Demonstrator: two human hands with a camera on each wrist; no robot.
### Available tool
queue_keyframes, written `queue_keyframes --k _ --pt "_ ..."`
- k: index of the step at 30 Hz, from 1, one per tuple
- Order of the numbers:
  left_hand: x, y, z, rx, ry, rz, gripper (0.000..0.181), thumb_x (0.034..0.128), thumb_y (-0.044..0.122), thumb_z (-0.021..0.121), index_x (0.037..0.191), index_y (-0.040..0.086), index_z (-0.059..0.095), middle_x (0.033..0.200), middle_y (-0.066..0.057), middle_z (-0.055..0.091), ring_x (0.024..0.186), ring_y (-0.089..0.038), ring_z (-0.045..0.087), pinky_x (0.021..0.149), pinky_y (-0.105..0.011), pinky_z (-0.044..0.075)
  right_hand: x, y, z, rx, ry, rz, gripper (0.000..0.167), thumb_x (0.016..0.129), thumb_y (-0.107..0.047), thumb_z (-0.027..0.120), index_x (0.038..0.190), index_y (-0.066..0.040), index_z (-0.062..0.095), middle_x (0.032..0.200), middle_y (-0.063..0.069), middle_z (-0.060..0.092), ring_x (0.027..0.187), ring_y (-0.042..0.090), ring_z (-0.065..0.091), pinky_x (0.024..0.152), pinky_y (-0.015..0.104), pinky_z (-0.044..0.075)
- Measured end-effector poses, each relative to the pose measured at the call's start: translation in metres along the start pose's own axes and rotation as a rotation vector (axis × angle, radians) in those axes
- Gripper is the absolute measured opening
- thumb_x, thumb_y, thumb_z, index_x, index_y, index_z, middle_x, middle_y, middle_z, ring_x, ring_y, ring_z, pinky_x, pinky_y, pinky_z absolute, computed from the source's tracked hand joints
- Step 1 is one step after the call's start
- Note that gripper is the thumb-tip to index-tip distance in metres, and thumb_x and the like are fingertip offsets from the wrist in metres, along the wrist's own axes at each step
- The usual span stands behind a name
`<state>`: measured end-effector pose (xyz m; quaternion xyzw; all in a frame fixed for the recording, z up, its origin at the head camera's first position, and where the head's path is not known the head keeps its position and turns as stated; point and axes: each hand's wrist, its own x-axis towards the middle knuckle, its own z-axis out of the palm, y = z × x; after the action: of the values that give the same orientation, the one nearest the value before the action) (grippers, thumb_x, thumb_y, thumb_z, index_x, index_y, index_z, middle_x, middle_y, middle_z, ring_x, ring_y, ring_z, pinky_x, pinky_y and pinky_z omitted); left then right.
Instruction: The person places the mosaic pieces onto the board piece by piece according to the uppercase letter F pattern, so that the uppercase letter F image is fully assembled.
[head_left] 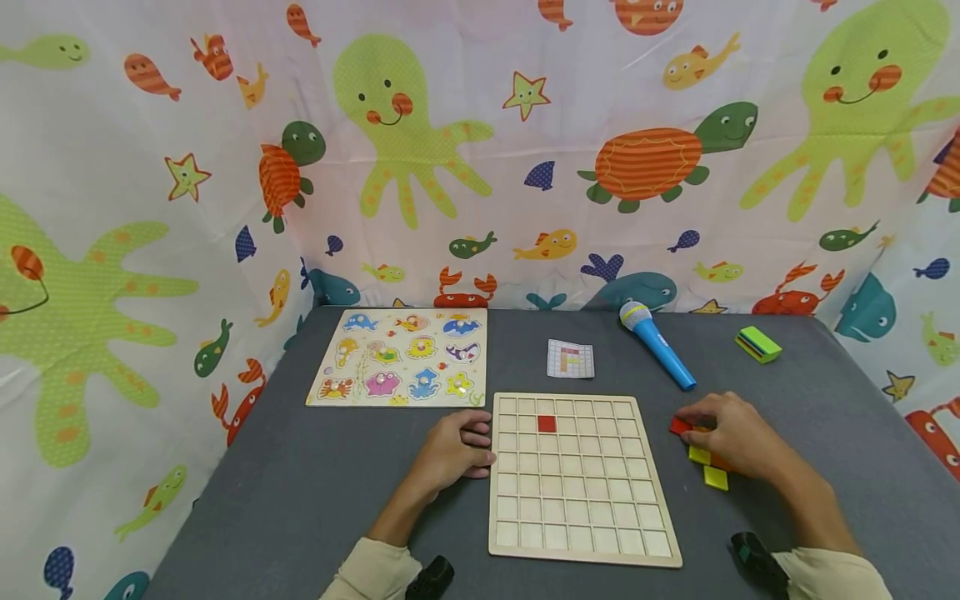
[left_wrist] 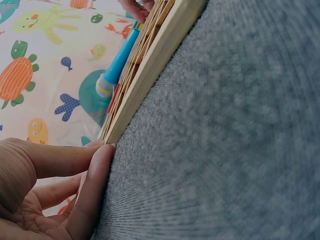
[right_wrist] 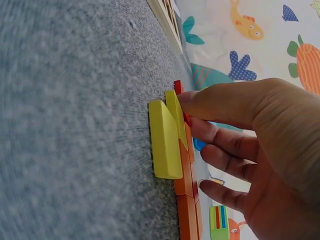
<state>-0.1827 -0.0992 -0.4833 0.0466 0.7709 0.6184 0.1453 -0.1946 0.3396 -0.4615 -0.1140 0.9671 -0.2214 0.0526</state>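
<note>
On the grey table lies a wooden grid board (head_left: 573, 476), with one red tile (head_left: 547, 424) in a cell of its second row. My left hand (head_left: 455, 448) holds the board's left edge; in the left wrist view its thumb and a finger meet at the frame. To the right of the board, my right hand (head_left: 731, 433) pinches another red tile (head_left: 680, 426) between thumb and index finger. Yellow tiles (right_wrist: 165, 140) and orange tiles (right_wrist: 186, 215) lie under and beside that hand, partly hidden by it in the head view.
A sea-animal peg puzzle (head_left: 397, 358) lies at the back left. Behind the board are a small printed pattern card (head_left: 570, 359) and a blue toy microphone (head_left: 660, 346). A green striped block (head_left: 758, 344) sits at the back right. A printed sea-animal curtain (head_left: 480, 150) surrounds the table.
</note>
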Motion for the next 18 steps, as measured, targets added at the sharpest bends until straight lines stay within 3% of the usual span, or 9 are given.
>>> queue_keyframes --k 13,18 --pt "0.0 -0.001 0.0 0.026 -0.001 0.004 0.059 0.0874 -0.008 0.079 0.143 -0.002 0.062 0.122 -0.018 0.065 0.099 -0.02 0.07 0.07 -0.036 0.068 0.002 -0.007 0.003 -0.004 0.035 -0.017 0.037 0.095 -0.027 0.08 0.122 -0.003 0.077 0.116 0.015 0.071 0.106 0.033 0.054 0.082 0.049 0.048" --pt "0.0 0.0 0.0 0.032 -0.004 0.001 0.058 0.0876 -0.009 0.079 0.143 -0.002 0.062 0.122 -0.017 0.065 0.1 -0.021 0.07 0.07 -0.036 0.068 0.003 -0.013 0.004 0.001 0.048 -0.028 0.036 0.094 -0.028 0.081 0.122 -0.005 0.078 0.116 0.013 0.073 0.106 0.031 0.054 0.082 0.045 0.047"
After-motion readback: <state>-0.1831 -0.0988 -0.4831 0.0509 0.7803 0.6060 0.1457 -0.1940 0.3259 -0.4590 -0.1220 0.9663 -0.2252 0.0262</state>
